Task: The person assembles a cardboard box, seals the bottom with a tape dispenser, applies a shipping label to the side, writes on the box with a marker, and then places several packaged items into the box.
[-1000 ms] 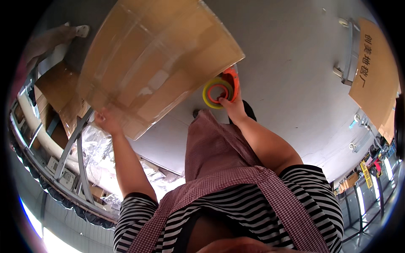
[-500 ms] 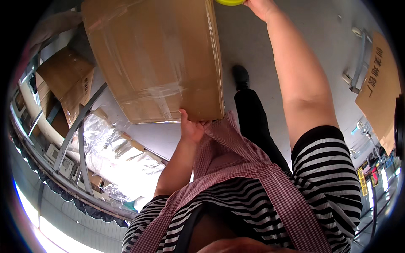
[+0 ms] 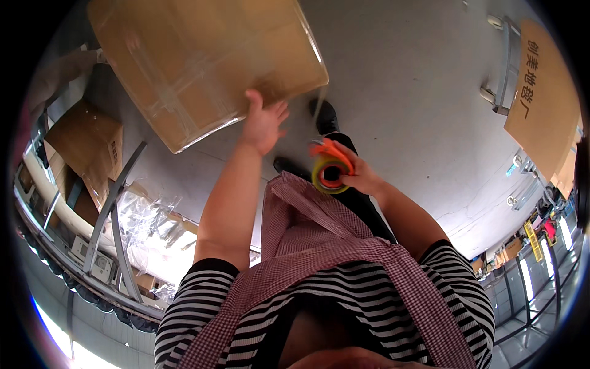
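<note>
A large brown cardboard box point(image 3: 209, 55), with clear tape across it, fills the upper left. My left hand point(image 3: 264, 128) is at its near edge, fingers spread, holding nothing; whether the fingertips touch the cardboard I cannot tell. In front of my apron, my right hand point(image 3: 364, 177) is wrapped round an orange tape dispenser point(image 3: 342, 155) with a yellowish roll on it. Motion blurs the dispenser. A thin, faint strip, apparently tape, runs from the box's near right corner down toward it.
To the left, a metal frame point(image 3: 101, 227) stands beside an open carton point(image 3: 86, 135) and clear plastic wrapping point(image 3: 138, 221). On the right are a printed cardboard sheet point(image 3: 541, 104) and a metal cart frame with casters point(image 3: 505, 67). My shoe point(image 3: 326, 117) is on the grey floor.
My right hand has come back from beyond the box toward my body with the tape dispenser. My left hand has let go of the box's edge and opened. The box appears farther up and tilted.
</note>
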The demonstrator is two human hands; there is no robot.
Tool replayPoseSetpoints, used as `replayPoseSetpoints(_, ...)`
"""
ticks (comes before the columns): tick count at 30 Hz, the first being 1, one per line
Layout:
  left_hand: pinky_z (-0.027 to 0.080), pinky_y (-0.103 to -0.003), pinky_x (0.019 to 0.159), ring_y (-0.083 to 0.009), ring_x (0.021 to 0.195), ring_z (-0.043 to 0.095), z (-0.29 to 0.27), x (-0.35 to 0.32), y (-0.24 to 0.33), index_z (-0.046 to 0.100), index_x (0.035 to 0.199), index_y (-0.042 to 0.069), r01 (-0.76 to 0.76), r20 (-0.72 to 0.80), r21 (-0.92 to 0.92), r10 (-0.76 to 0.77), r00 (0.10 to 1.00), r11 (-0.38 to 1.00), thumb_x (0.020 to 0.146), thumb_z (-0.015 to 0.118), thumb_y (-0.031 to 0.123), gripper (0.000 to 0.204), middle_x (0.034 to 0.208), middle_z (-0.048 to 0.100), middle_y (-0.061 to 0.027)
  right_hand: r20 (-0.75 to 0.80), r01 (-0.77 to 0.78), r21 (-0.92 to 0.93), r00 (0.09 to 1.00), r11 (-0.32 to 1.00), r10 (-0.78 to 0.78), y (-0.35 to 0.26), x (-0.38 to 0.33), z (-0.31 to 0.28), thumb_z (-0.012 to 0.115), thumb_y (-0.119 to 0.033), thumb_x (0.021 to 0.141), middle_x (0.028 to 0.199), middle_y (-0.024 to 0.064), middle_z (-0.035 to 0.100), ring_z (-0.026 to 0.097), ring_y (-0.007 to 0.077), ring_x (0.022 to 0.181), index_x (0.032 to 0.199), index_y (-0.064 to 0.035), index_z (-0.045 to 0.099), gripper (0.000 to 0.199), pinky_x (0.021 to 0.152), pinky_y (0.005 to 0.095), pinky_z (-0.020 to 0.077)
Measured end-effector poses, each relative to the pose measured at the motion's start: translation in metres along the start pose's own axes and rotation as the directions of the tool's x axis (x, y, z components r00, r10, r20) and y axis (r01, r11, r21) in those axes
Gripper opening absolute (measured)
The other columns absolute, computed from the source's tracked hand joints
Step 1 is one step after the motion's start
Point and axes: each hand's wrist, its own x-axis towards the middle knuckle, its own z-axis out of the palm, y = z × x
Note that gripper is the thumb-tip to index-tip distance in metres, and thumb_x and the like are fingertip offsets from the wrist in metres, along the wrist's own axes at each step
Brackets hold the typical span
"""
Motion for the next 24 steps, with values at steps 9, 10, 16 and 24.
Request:
replayPoseSetpoints(9,0.024,-0.048,0.112,-0.0292,0.14,0.028,-0.226,-0.116,0.028,0.029,0.143,-0.001,-0.376,-0.646,0.54,0.657,0.388,0.753,0.081,0.069,0.061,0.096,0.15,0.032,-0.0157,0.161,0.194,-0.303,0.975,0.933,-0.151,-0.076,0.09,0.026,0.058,0.0,0.071,0.131,0.0184,0.056,0.055,0.0281,0.121,0.147,-0.0119,0.038,0.079,0.101,0.0317,0.0422)
replayPoseSetpoints(10,0.026,-0.045,0.111,-0.028,0.137,0.032,-0.223,-0.113,0.041,0.032,0.141,-0.002,-0.331,-0.624,0.556,0.646,0.439,0.762,0.08,0.071,0.058,0.093,0.147,0.036,-0.0158,0.181,0.221,-0.358,0.97,0.907,-0.164,-0.086,0.102,0.022,0.058,-0.001,0.07,0.13,0.0188,0.057,0.056,0.029,0.119,0.146,-0.0126,0.04,0.078,0.1,0.0322,0.0432)
replayPoseSetpoints(16,0.036,-0.037,0.103,-0.0241,0.121,0.048,-0.194,-0.102,0.083,0.043,0.132,-0.003,-0.248,-0.544,0.628,0.644,0.538,0.738,0.076,0.082,0.044,0.082,0.131,0.052,-0.0129,0.426,0.247,-0.679,0.9,0.691,0.097,-0.152,0.153,0.021,0.06,-0.002,0.069,0.129,0.0161,0.058,0.058,0.0322,0.114,0.139,-0.0136,0.049,0.071,0.097,0.0355,0.0455)
replayPoseSetpoints(24,0.037,-0.039,0.104,-0.0271,0.121,0.05,-0.195,-0.105,0.087,0.043,0.131,-0.004,-0.26,-0.539,0.602,0.625,0.565,0.755,0.07,0.084,0.048,0.091,0.129,0.054,-0.0161,0.411,0.289,-0.434,0.906,0.854,-0.098,-0.116,0.099,0.089,0.062,-0.002,0.069,0.118,0.0157,0.062,0.058,0.0317,0.111,0.131,-0.0072,0.053,0.063,0.097,0.037,0.045)
